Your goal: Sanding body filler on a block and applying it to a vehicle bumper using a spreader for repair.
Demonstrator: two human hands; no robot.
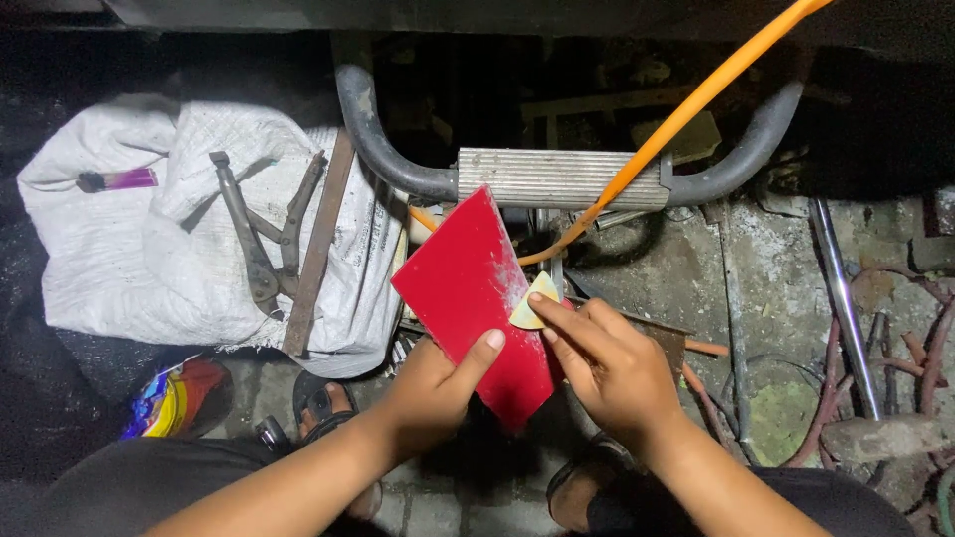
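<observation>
Rough, stained concrete floor (776,298), dark and cluttered all round. Mid-frame, the left hand (433,388) clamps a glossy red flat panel (473,288) from below, thumb on top. The right hand (607,363) pinches a small yellowish wedge (532,303) against the panel's right edge. White woven sack (129,249) with rusty pliers (264,239) upper left; ribbed metal bar (557,179) and orange hose (686,109) above. Not much free room.
</observation>
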